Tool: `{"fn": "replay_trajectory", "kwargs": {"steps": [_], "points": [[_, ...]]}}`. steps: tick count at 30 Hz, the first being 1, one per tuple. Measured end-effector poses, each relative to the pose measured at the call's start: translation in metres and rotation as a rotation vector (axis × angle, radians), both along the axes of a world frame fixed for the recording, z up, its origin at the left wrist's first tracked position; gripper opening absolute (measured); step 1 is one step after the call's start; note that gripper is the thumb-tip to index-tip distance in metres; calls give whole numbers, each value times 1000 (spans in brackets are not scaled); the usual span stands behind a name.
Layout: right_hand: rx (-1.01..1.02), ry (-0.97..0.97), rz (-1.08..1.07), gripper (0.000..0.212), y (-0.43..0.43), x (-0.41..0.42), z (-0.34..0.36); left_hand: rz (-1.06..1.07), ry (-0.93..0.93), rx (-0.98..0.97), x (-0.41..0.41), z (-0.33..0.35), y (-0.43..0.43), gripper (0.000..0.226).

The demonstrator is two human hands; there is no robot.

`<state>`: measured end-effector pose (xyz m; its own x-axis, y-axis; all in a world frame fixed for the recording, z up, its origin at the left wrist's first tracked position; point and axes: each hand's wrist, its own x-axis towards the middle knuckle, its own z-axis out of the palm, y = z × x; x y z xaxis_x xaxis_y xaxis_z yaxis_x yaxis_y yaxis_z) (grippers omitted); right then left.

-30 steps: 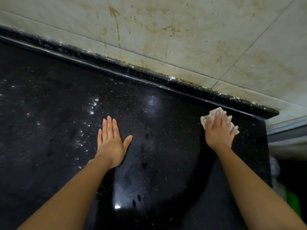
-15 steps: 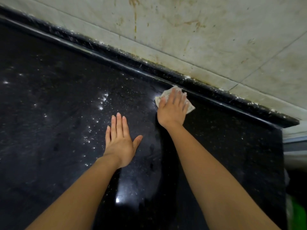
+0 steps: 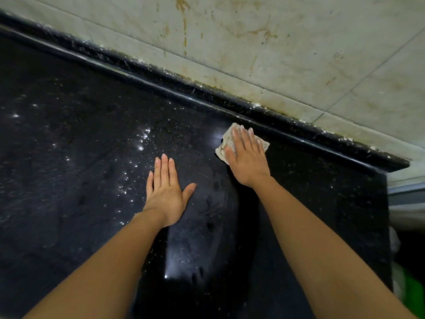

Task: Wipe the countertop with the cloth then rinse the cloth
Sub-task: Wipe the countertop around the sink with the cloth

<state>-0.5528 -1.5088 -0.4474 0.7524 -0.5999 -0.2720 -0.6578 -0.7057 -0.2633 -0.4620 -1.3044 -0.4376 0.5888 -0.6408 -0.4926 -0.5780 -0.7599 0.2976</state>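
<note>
Right fingers (image 3: 239, 139): straight and close together, laid flat on the cloth (image 3: 222, 143) and pressing it down, not curled round it.
Left fingers (image 3: 164, 169): straight, side by side, flat on the countertop (image 3: 80, 180); thumb spread toward 2 o'clock; nothing held.
Right hand (image 3: 247, 161): palm down on top of the cloth, fingertips toward 12 o'clock, forearm coming in from 5 o'clock.
Left hand (image 3: 165, 192): palm down on bare stone at 8 o'clock from the right hand, apart from it; forearm coming in from 7 o'clock.
Cloth: pale and crumpled, lying on the countertop under the right hand. Its edge shows at 9 to 10 o'clock of the hand and a corner pokes out at 2 o'clock. Its far edge is just beside the ledge (image 3: 207, 90); whether they touch I cannot tell.
Countertop: black, glossy, finely speckled stone, ending at a straight edge at 3 o'clock.
Specks (image 3: 142, 139): white flecks scattered at 11 o'clock from the left hand, thinning out toward 9 o'clock.
Glare (image 3: 166, 276): small bright spot between the forearms, at 6 o'clock from the left hand.
Ledge: raised black strip where the countertop meets the wall (image 3: 287, 54), running from about 10 to about 4 o'clock, with white crumbs along its top.
Wall: pale tiles with brown drip stains (image 3: 184, 31) at 12 o'clock.
Green thing (image 3: 411, 288): at 4 o'clock past the countertop's end, perhaps a bag or bin, too blurred to tell.
</note>
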Motion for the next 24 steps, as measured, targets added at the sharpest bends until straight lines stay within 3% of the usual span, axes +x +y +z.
{"fn": "replay_trajectory", "kwargs": {"steps": [10,15,19,24], "points": [[-30,28,-123,68,30,-159,5,-15,-16,6,-1,3,1,82],[-43,61,-452,63,23,-239,8,-25,-29,-8,-1,0,2,84],[-66,71,-626,61,-8,-243,6,-23,-40,-22,-1,-2,2,84],[-65,69,-674,61,-42,-218,6,-24,-56,-25,-1,-6,2,84]]}}
